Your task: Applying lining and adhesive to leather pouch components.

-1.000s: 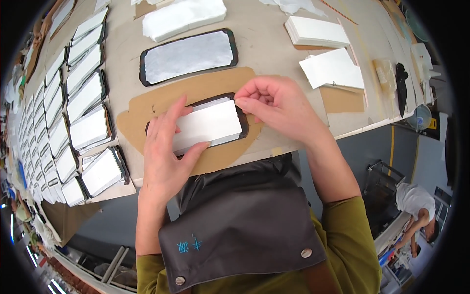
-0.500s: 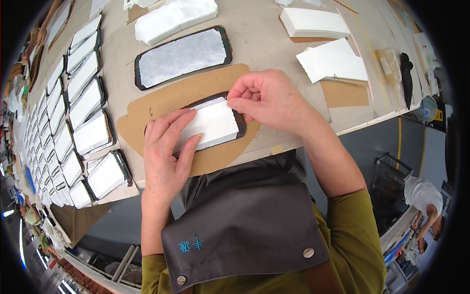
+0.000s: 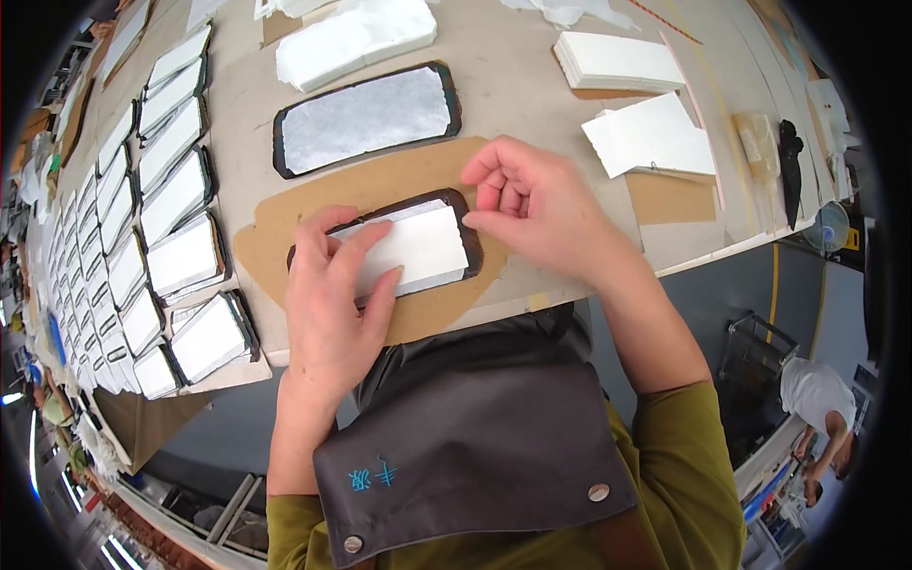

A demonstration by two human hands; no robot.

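Note:
A white rectangular card lies on a dark-edged, rounded piece with a pale grey lining. That dark-edged piece rests on a brown cardboard sheet at the table's near edge. My left hand grips the card's left part, index finger and thumb on its upper face; its other fingers reach over the piece's left end. My right hand hovers just off the piece's upper right corner. Its fingers are curled, with a gap between thumb and index finger and nothing visible in it.
Beyond the cardboard lies a larger dark-edged panel, with a white stack behind it. Rows of white-topped dark pieces fill the left. Card stacks, a clear bottle and a black tool sit at the right.
My right hand has let go of the card's upper right corner and moved slightly right, its thumb and index finger parting. My left hand stays on the card. The view has shifted slightly.

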